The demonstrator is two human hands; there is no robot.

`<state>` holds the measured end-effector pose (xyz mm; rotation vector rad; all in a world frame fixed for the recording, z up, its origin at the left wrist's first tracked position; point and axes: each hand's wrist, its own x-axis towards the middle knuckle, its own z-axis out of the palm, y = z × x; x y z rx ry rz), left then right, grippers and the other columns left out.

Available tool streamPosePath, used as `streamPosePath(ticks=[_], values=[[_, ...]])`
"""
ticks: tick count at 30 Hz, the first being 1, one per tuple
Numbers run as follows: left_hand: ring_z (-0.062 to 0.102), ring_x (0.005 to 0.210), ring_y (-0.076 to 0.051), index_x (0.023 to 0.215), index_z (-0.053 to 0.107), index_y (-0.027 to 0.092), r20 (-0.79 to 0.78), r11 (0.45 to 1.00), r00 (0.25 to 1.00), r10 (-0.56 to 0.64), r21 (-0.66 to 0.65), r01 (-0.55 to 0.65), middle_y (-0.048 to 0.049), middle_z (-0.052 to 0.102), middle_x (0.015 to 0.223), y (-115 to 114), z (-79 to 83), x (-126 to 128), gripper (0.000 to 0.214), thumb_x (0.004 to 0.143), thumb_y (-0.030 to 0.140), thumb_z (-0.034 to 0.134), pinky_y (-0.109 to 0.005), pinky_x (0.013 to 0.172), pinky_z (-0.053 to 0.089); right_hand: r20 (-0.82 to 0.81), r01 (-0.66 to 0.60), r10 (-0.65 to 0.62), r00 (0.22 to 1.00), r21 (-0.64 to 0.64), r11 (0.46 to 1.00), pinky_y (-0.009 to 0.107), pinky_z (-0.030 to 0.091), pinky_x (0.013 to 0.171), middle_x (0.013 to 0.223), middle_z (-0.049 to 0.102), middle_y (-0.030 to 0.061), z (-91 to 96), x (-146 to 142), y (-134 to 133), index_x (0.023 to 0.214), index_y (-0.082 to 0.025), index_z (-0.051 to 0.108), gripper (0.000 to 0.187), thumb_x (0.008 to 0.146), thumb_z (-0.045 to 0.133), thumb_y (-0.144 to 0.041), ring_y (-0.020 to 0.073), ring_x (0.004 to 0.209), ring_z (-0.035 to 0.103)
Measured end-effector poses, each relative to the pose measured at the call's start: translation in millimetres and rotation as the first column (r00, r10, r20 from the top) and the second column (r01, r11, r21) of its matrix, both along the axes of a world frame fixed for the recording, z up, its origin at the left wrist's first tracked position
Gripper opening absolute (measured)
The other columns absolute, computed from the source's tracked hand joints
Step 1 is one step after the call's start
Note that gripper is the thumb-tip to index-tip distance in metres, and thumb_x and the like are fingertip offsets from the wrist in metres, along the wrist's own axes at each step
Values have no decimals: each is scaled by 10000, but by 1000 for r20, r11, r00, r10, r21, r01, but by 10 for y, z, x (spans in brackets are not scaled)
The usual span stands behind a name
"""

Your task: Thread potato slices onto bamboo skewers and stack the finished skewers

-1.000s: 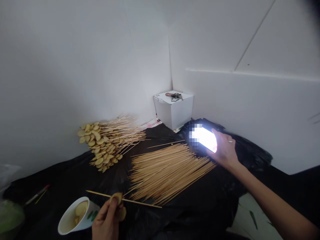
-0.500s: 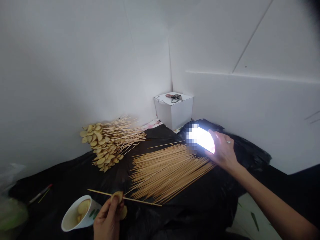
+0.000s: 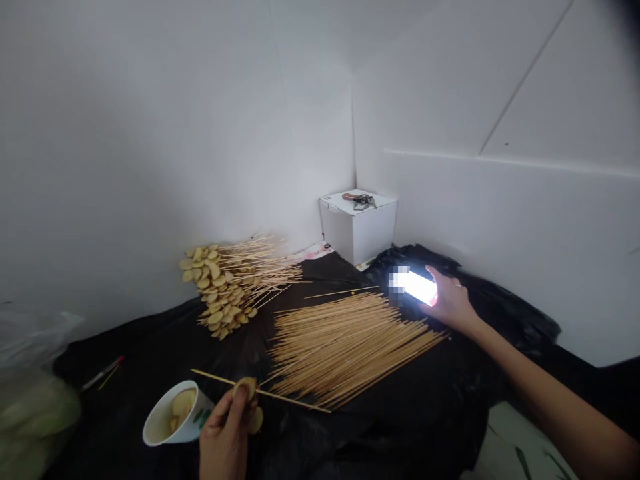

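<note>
My left hand [image 3: 227,423] is closed on a thin wooden skewer [image 3: 293,400] with potato slices [image 3: 245,388] on it. The thumb presses on one slice; another shows below the fingers. To the left of this hand, a white paper cup [image 3: 170,417] lies tilted with slices inside. My right hand [image 3: 450,299] grips a brightly lit phone [image 3: 416,285] by its right end, close to the black sheet. Just below the phone spreads a pile of bare wooden skewers [image 3: 350,347]. The phone's screen is too bright to read.
Finished-looking potato skewers [image 3: 225,287] are heaped at back left. A white box [image 3: 359,230] with keys [image 3: 361,199] on top stands in the corner between white walls. A plastic bag [image 3: 35,407] and a pen [image 3: 103,373] lie at left on the black sheet [image 3: 160,347].
The whole view has shifted, so things sit slightly farther right. The phone in my right hand lies a little flatter and lower. My left hand keeps its hold on the skewer.
</note>
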<state>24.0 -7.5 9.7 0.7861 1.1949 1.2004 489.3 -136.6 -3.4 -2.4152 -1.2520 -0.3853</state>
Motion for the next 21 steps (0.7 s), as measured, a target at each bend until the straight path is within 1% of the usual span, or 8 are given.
streamPosePath(ticks=[3, 8, 12, 14, 15, 16, 18, 21], values=[[599, 642, -101, 769, 712, 153, 14, 1000, 1000, 4, 1, -4, -13, 689, 746, 1, 8, -2, 457, 433, 423, 863, -150, 554, 496, -75, 18, -19, 997, -13, 1000, 484, 396, 754, 1084, 600, 183, -106, 19, 24, 1441, -134, 296, 933, 634, 594, -497, 379, 957, 527], [583, 637, -100, 787, 721, 153, -23, 998, 999, -29, 53, 30, -11, 685, 727, 41, -64, -12, 451, 432, 387, 870, -149, 545, 476, -197, 30, -34, 980, -26, 999, 503, 414, 789, 1204, 580, 199, -214, 32, -22, 1451, -136, 275, 973, 640, 617, -551, 412, 1060, 515], [582, 645, -111, 814, 729, 139, -49, 994, 998, -38, 100, 42, -31, 688, 745, 15, -144, -8, 421, 524, 426, 830, -173, 555, 469, -155, 32, -39, 987, -50, 998, 532, 410, 778, 1190, 591, 241, -109, 32, -51, 1449, -124, 294, 963, 665, 628, -575, 457, 1079, 512], [565, 621, -99, 812, 728, 136, -49, 989, 997, -66, 127, 72, -26, 667, 700, -24, -148, 3, 395, 582, 449, 798, -174, 550, 449, -72, -27, 30, 997, 47, 999, 537, 396, 811, 1188, 590, 257, 34, -100, 47, 1400, -122, 387, 821, 738, 572, -571, 456, 1093, 507], [560, 620, -94, 814, 727, 139, -49, 984, 995, -88, 148, 94, -25, 662, 701, -41, -142, 11, 380, 611, 455, 780, -175, 557, 441, -38, -125, 131, 991, 125, 984, 528, 392, 842, 1156, 606, 253, 122, -233, 131, 1373, -121, 419, 746, 780, 534, -559, 430, 1084, 526], [547, 603, -87, 795, 725, 138, -52, 980, 994, -92, 170, 100, -24, 656, 693, -55, -133, 18, 372, 623, 466, 769, -172, 544, 425, -34, -268, 278, 960, 182, 946, 505, 401, 864, 1140, 618, 238, 215, -420, 230, 1349, -133, 442, 681, 814, 503, -549, 394, 1068, 550], [528, 595, -79, 776, 717, 136, -69, 972, 993, -99, 206, 111, -20, 639, 671, -74, -110, 31, 341, 673, 460, 737, -169, 542, 401, -109, -464, 506, 856, 269, 844, 447, 442, 859, 1145, 629, 174, 396, -954, 438, 1259, -192, 522, 539, 843, 496, -534, 326, 1040, 582], [500, 581, -72, 761, 700, 129, -50, 964, 993, -109, 237, 118, -13, 617, 654, -91, -79, 33, 314, 716, 439, 711, -179, 561, 389, -269, -691, 743, 613, 272, 669, 397, 460, 865, 1145, 639, 116, 581, -1965, 691, 1198, -206, 560, 417, 896, 461, -477, 253, 1008, 598]])
